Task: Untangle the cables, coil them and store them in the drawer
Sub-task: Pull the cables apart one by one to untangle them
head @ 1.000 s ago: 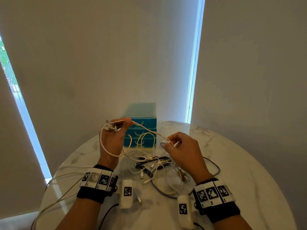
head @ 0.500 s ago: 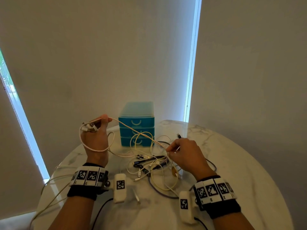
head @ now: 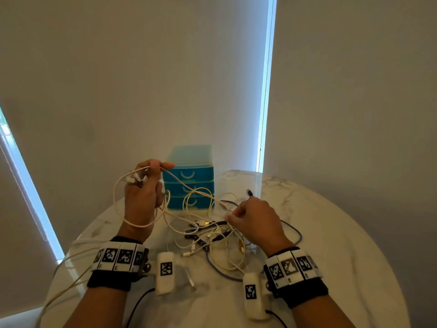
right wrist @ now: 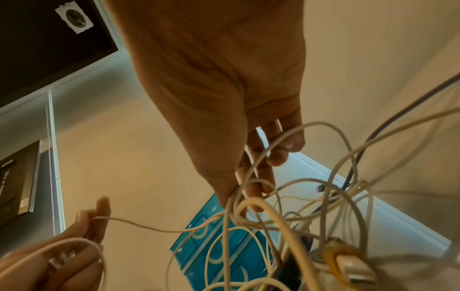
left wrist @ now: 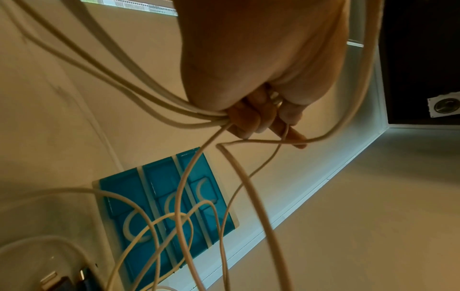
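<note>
A tangle of white, yellow, black and purple cables (head: 212, 233) lies mid-table. My left hand (head: 144, 192) is raised left of the blue drawer unit (head: 189, 178), gripping loops of a white cable (head: 115, 200) with plug ends sticking out between its fingers (left wrist: 251, 120). That cable runs taut down to my right hand (head: 253, 221), which pinches it just above the tangle (right wrist: 248, 196). The drawer unit (left wrist: 164, 206) has three drawers, all closed. A black plug (head: 249, 192) pokes up behind my right hand.
The round marble table (head: 331, 245) stands against beige blinds. More white cables (head: 63, 263) hang over its left edge. A purple cable (head: 293, 233) loops to the right of the tangle. Bare tabletop lies to the right and front.
My left hand swung out left, then came back right and higher beside the drawer unit. My right hand dropped lower toward the tangle, still pinching the white cable.
</note>
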